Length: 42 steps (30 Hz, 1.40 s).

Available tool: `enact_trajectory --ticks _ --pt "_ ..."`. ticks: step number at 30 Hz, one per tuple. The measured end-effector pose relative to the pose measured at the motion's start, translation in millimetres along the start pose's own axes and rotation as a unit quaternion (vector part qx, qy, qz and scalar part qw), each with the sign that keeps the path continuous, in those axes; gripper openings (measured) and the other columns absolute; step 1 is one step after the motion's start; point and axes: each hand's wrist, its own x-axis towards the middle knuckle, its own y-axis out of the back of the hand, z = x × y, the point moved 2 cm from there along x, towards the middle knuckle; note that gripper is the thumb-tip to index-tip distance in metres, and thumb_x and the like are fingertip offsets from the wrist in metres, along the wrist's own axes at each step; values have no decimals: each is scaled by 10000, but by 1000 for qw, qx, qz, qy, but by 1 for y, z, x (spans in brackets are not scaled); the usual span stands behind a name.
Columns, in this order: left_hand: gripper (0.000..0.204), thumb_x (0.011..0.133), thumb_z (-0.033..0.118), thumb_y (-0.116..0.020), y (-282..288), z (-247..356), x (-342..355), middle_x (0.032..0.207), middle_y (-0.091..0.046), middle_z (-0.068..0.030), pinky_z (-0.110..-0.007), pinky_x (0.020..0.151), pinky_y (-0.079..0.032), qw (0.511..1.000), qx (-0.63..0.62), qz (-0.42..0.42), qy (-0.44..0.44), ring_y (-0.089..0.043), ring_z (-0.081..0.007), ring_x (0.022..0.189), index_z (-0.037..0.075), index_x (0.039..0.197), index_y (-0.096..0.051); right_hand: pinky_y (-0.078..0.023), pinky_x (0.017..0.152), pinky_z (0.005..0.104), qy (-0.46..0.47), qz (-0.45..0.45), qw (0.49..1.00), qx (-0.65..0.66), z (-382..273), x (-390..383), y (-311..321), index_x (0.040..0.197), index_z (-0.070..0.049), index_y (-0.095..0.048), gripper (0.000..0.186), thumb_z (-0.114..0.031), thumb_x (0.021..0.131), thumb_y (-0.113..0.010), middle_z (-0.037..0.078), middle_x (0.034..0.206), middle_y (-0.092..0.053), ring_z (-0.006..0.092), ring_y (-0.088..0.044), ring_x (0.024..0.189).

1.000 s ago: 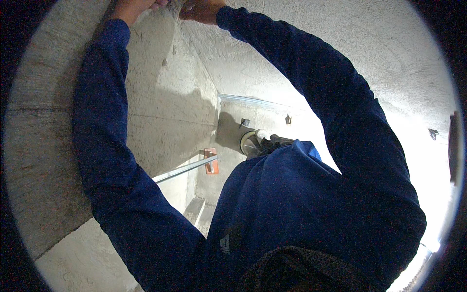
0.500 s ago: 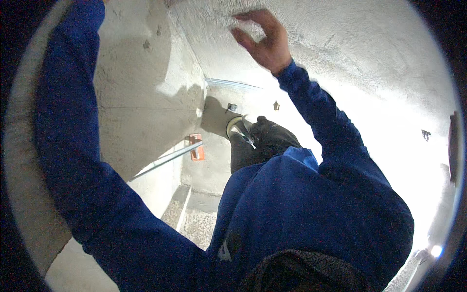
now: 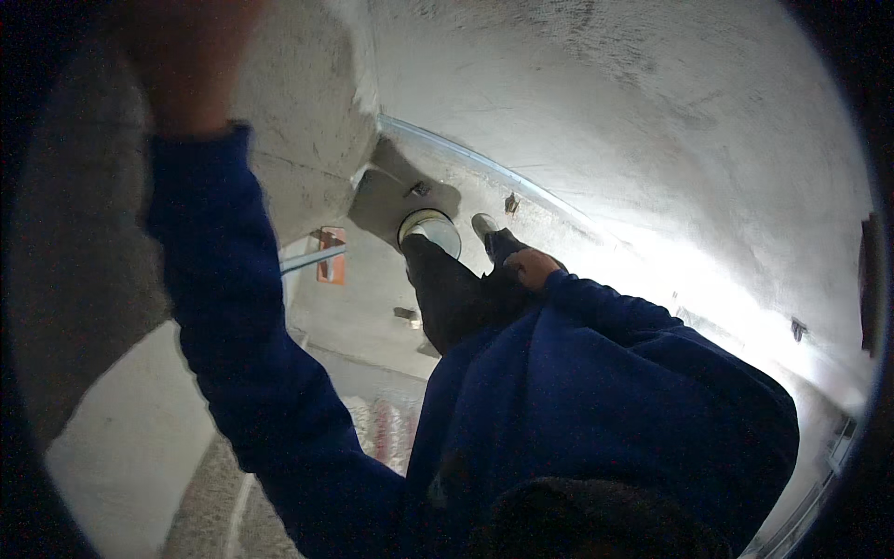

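Observation:
My left hand (image 3: 191, 65) is raised at the upper left, in front of the grey wall. It is smeared by motion and cut off by the picture's edge, so its fingers cannot be read. My right hand (image 3: 534, 268) is lowered against the dark trousers (image 3: 452, 291) at my leg. Its fingertips are hidden against the cloth. Below me, one shoe is at a round pale-rimmed thing (image 3: 443, 235), perhaps a bucket; whether the foot stands on it or in it is unclear. My other shoe (image 3: 484, 224) shows just right of it.
An orange plastering float (image 3: 332, 268) lies on the floor, with a metal strip (image 3: 307, 261) reaching toward it. Small dark pieces (image 3: 511, 203) are scattered about. Rough plastered walls (image 3: 652, 121) rise around me. Another metal strip (image 3: 447, 154) runs along the right wall's foot.
My right hand has come down from near the upper wall to my leg. The left forearm has swung inward, bringing the left hand into view. The view has shifted, showing more floor.

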Motion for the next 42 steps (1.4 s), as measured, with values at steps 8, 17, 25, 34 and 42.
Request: enact_trajectory --ticks 8,17,25,34,42 --pt "341 834 178 -608 -127 31 -410 1024 -581 -142 -313 674 -503 898 -34 -114 424 -620 -218 831 8 1120 -534 -396 943 432 182 -189 946 -189 153 100 -100 1106 -155 -590 383 -79 735 -533 123 1089 -592 301 -527 1061" --pt "296 862 152 -564 -174 202 -645 1023 -614 -128 -288 715 -495 689 68 6 721 -606 -198 850 5 1119 -556 -436 853 423 82 -291 928 -216 264 118 -126 1035 -151 -626 311 -160 733 -550 141 972 -627 323 -575 960" --pt "292 894 201 -558 -163 213 -697 971 -615 -106 -284 671 -486 666 96 30 739 -584 -161 818 17 1121 -551 -481 785 375 51 -433 900 -7 286 76 -59 954 -79 -631 231 -106 742 -543 142 870 -643 279 -621 868" --pt "435 867 208 -605 -219 112 -890 1051 -576 -86 -271 663 -482 558 -129 85 815 -569 -155 809 72 1250 -450 -486 735 335 127 -281 946 98 288 262 -207 1048 -37 -584 308 -115 754 -536 76 882 -628 177 -594 788" --pt "837 695 144 -737 -283 7 -1110 1284 -435 -226 -466 931 -407 684 40 -360 634 -465 -422 1126 123 1383 -261 -362 1015 393 190 -305 881 -307 348 451 -361 1393 -129 -229 804 -106 724 -675 166 1339 -395 332 -422 1205"
